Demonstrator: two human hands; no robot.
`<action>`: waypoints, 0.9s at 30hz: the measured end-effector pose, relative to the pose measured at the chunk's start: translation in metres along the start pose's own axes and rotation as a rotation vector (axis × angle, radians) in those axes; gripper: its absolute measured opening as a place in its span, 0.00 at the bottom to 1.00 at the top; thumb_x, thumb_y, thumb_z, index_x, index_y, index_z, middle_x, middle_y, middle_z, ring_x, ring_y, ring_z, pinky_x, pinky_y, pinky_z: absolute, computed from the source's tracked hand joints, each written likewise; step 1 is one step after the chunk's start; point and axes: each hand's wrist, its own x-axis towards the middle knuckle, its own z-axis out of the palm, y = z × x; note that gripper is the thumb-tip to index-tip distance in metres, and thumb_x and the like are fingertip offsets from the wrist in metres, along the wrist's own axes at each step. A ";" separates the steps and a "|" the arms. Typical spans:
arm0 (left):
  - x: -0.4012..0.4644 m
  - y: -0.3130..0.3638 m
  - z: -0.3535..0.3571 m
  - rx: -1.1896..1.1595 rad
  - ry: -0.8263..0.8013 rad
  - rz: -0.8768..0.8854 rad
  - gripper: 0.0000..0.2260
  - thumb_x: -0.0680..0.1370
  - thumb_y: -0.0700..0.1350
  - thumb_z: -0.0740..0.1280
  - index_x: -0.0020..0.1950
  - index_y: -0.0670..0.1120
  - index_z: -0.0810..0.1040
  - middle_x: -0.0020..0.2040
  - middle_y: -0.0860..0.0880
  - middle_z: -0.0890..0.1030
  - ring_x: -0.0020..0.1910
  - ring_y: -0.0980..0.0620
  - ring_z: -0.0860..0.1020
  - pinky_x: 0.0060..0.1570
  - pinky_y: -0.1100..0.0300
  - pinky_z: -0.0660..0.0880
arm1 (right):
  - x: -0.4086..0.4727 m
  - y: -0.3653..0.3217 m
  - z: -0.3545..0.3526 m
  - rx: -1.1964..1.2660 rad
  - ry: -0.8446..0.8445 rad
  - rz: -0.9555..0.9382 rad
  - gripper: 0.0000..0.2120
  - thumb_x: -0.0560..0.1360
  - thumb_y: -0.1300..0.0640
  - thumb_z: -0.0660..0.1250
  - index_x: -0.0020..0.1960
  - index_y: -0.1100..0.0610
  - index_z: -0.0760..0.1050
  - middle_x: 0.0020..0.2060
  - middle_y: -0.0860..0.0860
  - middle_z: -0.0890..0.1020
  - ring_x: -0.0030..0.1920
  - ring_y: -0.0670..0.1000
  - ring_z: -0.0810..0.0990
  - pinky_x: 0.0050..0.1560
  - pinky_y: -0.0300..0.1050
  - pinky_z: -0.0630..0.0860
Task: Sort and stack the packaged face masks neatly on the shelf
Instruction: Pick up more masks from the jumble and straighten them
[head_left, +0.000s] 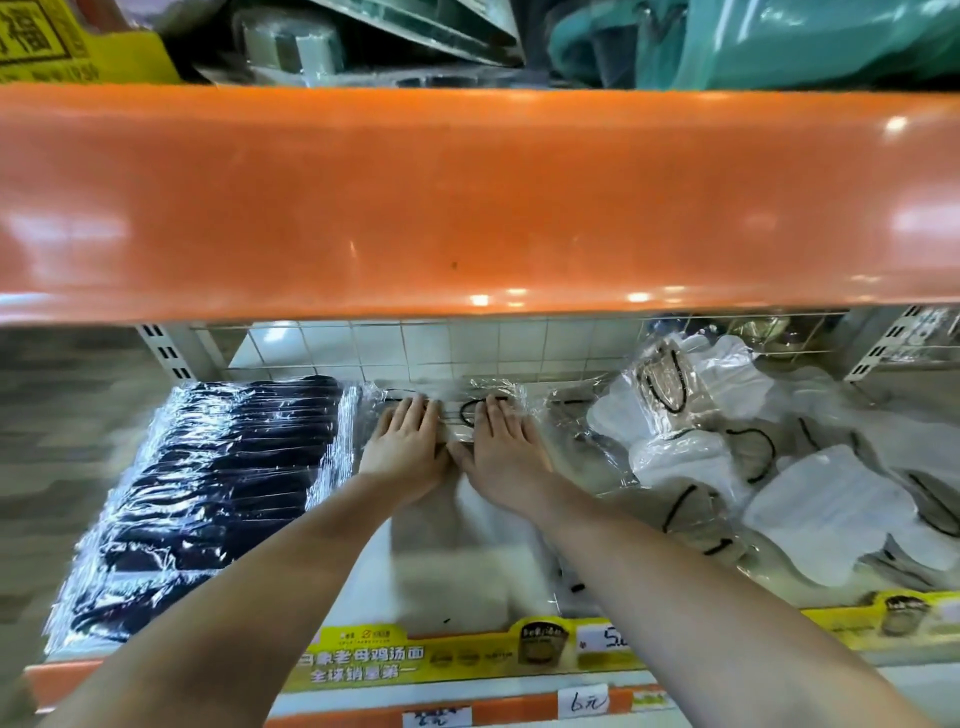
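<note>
Both my hands lie flat, side by side, on a grey packaged mask (457, 525) at the middle of the shelf (363, 587). My left hand (408, 441) and my right hand (501, 447) press its far end with straight fingers, thumbs nearly touching. A neat row of dark navy masks in clear wrappers (218, 493) fills the left side of the shelf. To the right lies a loose heap of white and grey packaged masks (753, 467) with black ear loops, overlapping at odd angles.
The orange edge of the upper shelf (467, 202) hangs low just above my hands. A wire grid back panel (415, 348) closes the rear. A yellow price strip (441, 654) with handwritten tags runs along the front edge.
</note>
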 end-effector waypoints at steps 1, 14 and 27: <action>0.000 0.000 -0.001 0.005 -0.017 0.000 0.29 0.81 0.54 0.50 0.79 0.46 0.46 0.79 0.46 0.47 0.77 0.49 0.45 0.75 0.53 0.43 | -0.001 0.000 0.000 0.006 0.002 -0.003 0.34 0.81 0.40 0.44 0.78 0.61 0.44 0.78 0.57 0.46 0.77 0.54 0.43 0.75 0.53 0.40; -0.042 0.073 -0.029 -0.245 0.247 0.101 0.24 0.71 0.35 0.60 0.67 0.44 0.72 0.68 0.48 0.72 0.66 0.46 0.71 0.63 0.56 0.66 | -0.034 0.037 -0.034 0.270 0.197 -0.074 0.13 0.81 0.54 0.53 0.58 0.59 0.73 0.55 0.55 0.75 0.57 0.56 0.75 0.55 0.52 0.74; -0.085 0.170 0.014 -0.303 0.126 0.196 0.25 0.76 0.56 0.59 0.70 0.46 0.68 0.67 0.47 0.73 0.65 0.45 0.72 0.59 0.53 0.68 | -0.136 0.135 -0.015 0.106 0.450 -0.072 0.18 0.73 0.50 0.54 0.49 0.54 0.81 0.43 0.50 0.81 0.44 0.55 0.81 0.46 0.46 0.74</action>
